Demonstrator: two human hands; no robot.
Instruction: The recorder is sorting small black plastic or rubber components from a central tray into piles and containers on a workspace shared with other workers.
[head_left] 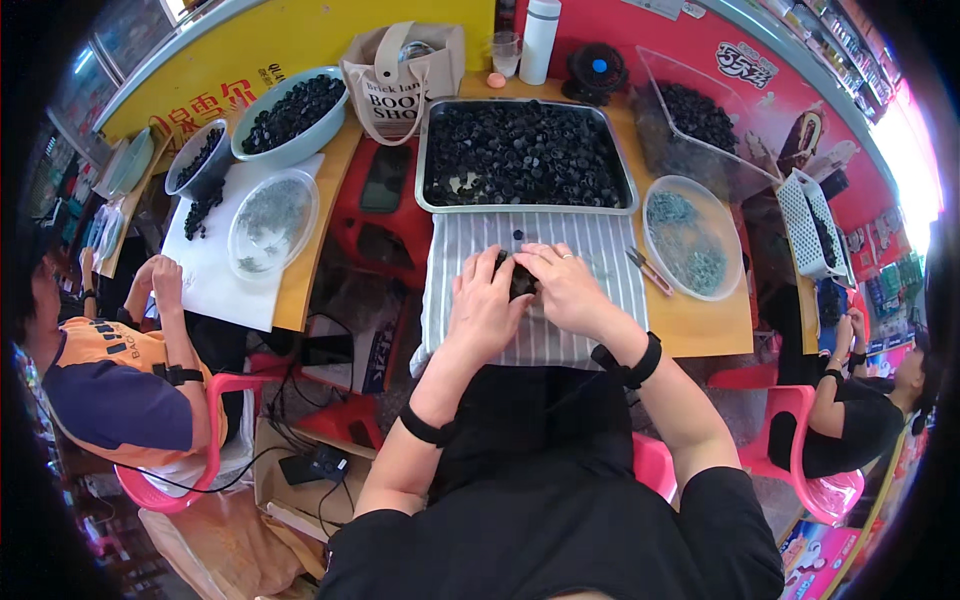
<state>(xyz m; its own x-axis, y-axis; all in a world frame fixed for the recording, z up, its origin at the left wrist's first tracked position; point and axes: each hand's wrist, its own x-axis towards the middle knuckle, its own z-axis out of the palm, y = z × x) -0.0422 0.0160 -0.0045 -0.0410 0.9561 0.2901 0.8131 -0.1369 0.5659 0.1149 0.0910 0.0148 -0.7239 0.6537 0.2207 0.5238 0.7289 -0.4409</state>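
Note:
My left hand (pixel 482 305) and my right hand (pixel 572 288) meet over a grey-and-white striped cloth (pixel 455 250) in front of me. Their fingers are bent, and the fingertips close together on small black plastic parts (pixel 521 283); the exact grip is partly hidden by the fingers. One loose black part (pixel 518 235) lies on the cloth just beyond my fingertips. Past it stands a metal tray (pixel 530 210) heaped with many similar black parts.
Right of the cloth are orange-handled pliers (pixel 652 274) and a round tub (pixel 738 255) of small metal pieces. A clear bin (pixel 655 130), black fan (pixel 596 70), white bottle (pixel 540 42) and canvas bag (pixel 445 75) stand behind. Co-workers sit at both sides.

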